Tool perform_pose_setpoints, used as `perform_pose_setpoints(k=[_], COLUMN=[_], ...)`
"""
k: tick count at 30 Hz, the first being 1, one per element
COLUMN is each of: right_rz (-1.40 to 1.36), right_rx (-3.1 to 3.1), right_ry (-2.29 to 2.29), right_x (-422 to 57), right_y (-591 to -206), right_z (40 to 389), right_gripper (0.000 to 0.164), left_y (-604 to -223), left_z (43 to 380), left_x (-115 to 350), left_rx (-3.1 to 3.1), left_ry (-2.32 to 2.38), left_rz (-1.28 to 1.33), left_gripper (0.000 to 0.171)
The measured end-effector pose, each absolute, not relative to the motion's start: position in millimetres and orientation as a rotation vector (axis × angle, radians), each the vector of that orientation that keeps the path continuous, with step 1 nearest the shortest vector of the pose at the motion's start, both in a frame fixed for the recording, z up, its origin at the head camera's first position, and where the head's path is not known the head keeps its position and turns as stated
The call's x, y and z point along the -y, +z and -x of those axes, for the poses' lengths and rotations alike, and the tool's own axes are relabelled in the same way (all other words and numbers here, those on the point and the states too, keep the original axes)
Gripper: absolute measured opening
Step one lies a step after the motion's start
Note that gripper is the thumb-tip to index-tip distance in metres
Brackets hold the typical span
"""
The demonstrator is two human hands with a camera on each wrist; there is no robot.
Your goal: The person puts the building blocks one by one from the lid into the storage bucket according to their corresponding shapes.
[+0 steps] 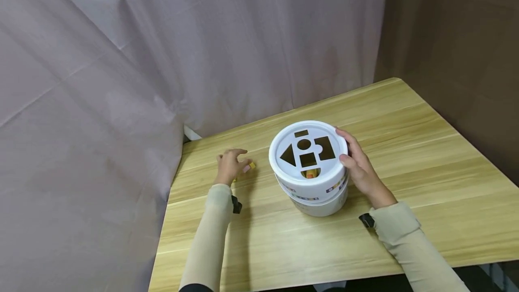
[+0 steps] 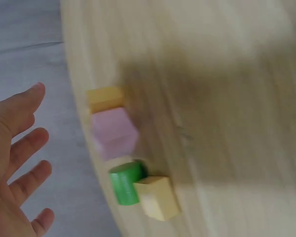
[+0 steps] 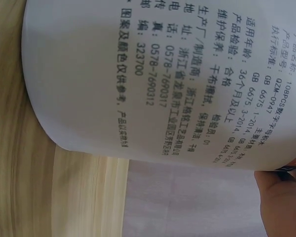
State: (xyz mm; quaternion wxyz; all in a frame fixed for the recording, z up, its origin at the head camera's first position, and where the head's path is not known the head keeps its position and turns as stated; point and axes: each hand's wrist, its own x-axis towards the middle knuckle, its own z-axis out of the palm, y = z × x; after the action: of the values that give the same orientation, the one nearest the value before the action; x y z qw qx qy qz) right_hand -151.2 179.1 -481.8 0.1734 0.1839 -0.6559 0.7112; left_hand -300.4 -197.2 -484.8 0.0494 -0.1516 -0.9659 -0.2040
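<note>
A white bucket (image 1: 320,206) stands upright on the table, its white lid (image 1: 288,172) pierced with shaped holes. My right hand (image 1: 361,170) holds it at the rim from the right, thumb at the lid's edge. The right wrist view shows printed text on its wall. To the left, my left hand (image 1: 230,166) hovers by a cluster of small blocks, fingers spread and holding nothing. In the left wrist view these are an orange-yellow block (image 2: 105,98), a pink hexagonal block (image 2: 114,132), a green cylinder (image 2: 125,183) and a pale yellow block (image 2: 157,198).
Orange and yellow pieces (image 1: 311,173) show through the lid's front hole. The wooden table (image 1: 405,157) extends to the right of the bucket. A grey-mauve curtain (image 1: 243,48) hangs along the table's back and left edges.
</note>
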Motion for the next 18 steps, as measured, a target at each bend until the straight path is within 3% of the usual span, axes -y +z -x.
perform_pose_setpoints(k=[18], right_rz=[-0.519], right_rx=[1.856], right_ry=[2.021], right_x=[-177], right_y=[-485], right_z=[151], right_gripper=[0.064], left_y=[-527], left_z=[299], left_x=[198], left_rx=[3.051], left_ry=[-0.438], left_rz=[0.521], left_gripper=[0.028])
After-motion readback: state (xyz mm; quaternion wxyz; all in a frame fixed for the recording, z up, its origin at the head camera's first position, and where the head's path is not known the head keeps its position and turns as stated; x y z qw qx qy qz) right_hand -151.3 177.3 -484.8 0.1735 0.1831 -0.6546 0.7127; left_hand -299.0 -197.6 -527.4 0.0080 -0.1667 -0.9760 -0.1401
